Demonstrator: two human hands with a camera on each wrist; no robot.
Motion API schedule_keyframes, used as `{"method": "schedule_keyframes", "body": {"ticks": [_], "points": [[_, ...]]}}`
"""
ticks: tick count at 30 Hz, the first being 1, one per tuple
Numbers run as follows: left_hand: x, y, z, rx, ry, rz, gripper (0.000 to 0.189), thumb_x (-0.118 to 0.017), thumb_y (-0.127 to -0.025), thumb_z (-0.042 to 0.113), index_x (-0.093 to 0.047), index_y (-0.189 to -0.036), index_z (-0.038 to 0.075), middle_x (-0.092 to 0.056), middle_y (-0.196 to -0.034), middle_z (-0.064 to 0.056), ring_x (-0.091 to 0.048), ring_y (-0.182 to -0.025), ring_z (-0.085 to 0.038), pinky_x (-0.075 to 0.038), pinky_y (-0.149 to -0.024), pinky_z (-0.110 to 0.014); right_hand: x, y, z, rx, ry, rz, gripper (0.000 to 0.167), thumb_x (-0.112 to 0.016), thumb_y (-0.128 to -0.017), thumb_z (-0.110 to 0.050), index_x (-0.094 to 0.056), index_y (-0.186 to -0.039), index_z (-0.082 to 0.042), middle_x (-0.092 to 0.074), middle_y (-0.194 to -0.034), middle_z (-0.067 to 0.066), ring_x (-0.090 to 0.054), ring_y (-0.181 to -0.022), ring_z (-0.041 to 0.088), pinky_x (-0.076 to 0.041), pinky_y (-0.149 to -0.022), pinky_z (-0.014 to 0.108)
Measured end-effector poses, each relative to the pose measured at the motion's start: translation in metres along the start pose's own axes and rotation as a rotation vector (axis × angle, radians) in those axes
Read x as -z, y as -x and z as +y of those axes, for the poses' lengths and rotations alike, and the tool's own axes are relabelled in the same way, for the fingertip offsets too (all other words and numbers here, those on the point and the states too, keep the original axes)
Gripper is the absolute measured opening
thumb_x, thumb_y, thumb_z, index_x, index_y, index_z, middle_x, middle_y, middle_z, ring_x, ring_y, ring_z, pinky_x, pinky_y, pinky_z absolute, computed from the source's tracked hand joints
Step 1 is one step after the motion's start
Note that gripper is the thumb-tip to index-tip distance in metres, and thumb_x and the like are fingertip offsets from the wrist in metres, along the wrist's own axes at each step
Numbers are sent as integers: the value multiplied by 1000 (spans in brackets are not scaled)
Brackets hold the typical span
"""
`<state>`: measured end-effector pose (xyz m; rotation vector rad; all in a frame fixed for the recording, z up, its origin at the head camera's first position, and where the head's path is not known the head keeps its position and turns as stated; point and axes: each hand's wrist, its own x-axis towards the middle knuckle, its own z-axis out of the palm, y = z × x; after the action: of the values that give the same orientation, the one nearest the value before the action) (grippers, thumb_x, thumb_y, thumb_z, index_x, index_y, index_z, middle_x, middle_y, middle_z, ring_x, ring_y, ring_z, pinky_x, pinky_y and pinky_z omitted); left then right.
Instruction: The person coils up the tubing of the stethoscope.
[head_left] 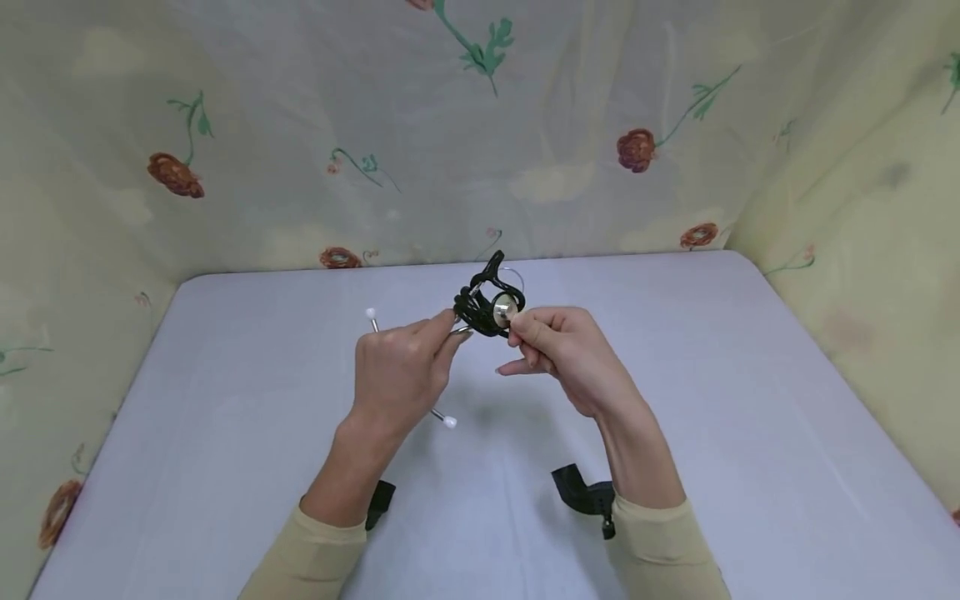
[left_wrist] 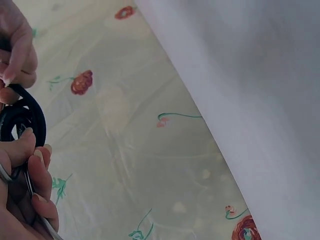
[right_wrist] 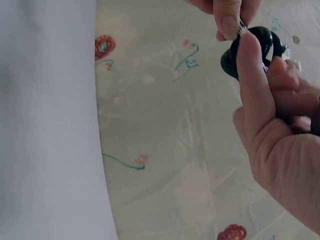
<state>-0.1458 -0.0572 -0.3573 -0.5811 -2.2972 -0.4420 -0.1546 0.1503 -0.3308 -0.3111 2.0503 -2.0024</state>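
Both hands hold a stethoscope up over the table, its black tubing (head_left: 471,310) wound into a compact coil. My left hand (head_left: 399,367) grips the metal ear tubes just below the coil. Two white ear tips (head_left: 449,422) stick out from behind that hand, one up to the left, one down to the right. With thumb and fingers, my right hand (head_left: 564,354) pinches the round silver chest piece (head_left: 505,309) at the coil's right side. In the left wrist view, the fingers (left_wrist: 42,175) wrap around the metal tube beside the coil. The right wrist view shows the coil (right_wrist: 231,61) partly hidden behind the thumb.
A white-covered table (head_left: 225,433) spreads beneath both hands. Flower-patterned sheeting (head_left: 480,167) hangs behind the table and along its sides. Black wrist mounts (head_left: 585,493) show near both beige sleeves (head_left: 663,546).
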Motion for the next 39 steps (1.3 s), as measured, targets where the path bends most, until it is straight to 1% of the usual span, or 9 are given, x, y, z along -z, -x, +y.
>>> {"method": "schedule_keyframes", "body": {"ticks": [5, 8, 10, 13, 17, 20, 24, 30, 39], "points": [[0, -1, 4, -26, -21, -3, 11, -76, -89, 22, -70, -88, 12, -67, -58, 3, -53, -40, -8, -25, -38, -21, 7, 1, 3, 12, 23, -38, 26, -57, -99, -6, -63, -74, -1, -56, -74, 4, -54, -70, 11, -60, -79, 46], [-1, -1, 5, -41, -24, -8, 12, -77, -88, 23, -71, -90, 12, -68, -59, 3, -56, -41, -9, -29, -38, -22, 13, 2, 4, 2, 58, -69, 28, -58, -99, -8, -67, -74, -5, -58, -70, 2, -51, -61, 9, -61, -76, 43], [-2, -1, 6, -66, -19, -13, 13, -78, -87, 23, -72, -92, 12, -70, -60, 3, -60, -43, -9, -33, -38, -22, 20, 4, 4, -12, 96, -97, 29, -58, -99, -8, -69, -72, -9, -57, -68, 1, -52, -61, 9, -61, -72, 40], [-3, -1, 8, -111, -19, -7, 14, -78, -87, 24, -72, -93, 13, -68, -58, 5, -60, -43, -8, -35, -38, -21, 28, 9, 2, -24, 133, -131, 33, -57, -99, -8, -67, -68, -11, -52, -62, 0, -50, -56, 9, -60, -67, 36], [-3, -1, 9, -138, -32, 35, 13, -77, -88, 23, -71, -92, 12, -63, -53, 6, -53, -39, -7, -32, -37, -21, 29, 9, 0, -40, 93, -133, 34, -56, -100, -11, -65, -68, -8, -43, -52, -3, -40, -45, 8, -60, -66, 37], [-4, 0, 6, -133, -33, 61, 13, -78, -87, 21, -73, -92, 11, -65, -55, 4, -55, -40, -8, -33, -38, -20, 25, 5, 0, -64, 46, -115, 34, -56, -100, -14, -64, -69, -6, -41, -49, -4, -30, -39, 6, -60, -64, 36], [-6, 1, 3, -136, -23, 85, 13, -77, -88, 22, -72, -93, 11, -65, -55, 4, -55, -40, -9, -35, -38, -21, 21, 3, 1, -88, -17, -97, 34, -55, -101, -13, -62, -69, -6, -42, -48, -3, -30, -39, 5, -60, -61, 33], [-8, 3, -1, -167, -10, 134, 16, -76, -88, 24, -69, -88, 11, -55, -48, 6, -49, -36, -9, -31, -36, -22, 18, 1, 3, -103, -86, -94, 36, -54, -101, -13, -62, -66, -8, -42, -48, -4, -31, -38, 4, -58, -56, 30], [-12, 5, -5, -190, -2, 172, 16, -76, -89, 22, -67, -86, 9, -51, -46, 4, -43, -35, -9, -31, -36, -24, 4, -1, 2, -77, -44, 92, 34, -61, -97, -16, -65, -64, -7, -44, -45, -3, -33, -33, 5, -55, -47, 31]]}}
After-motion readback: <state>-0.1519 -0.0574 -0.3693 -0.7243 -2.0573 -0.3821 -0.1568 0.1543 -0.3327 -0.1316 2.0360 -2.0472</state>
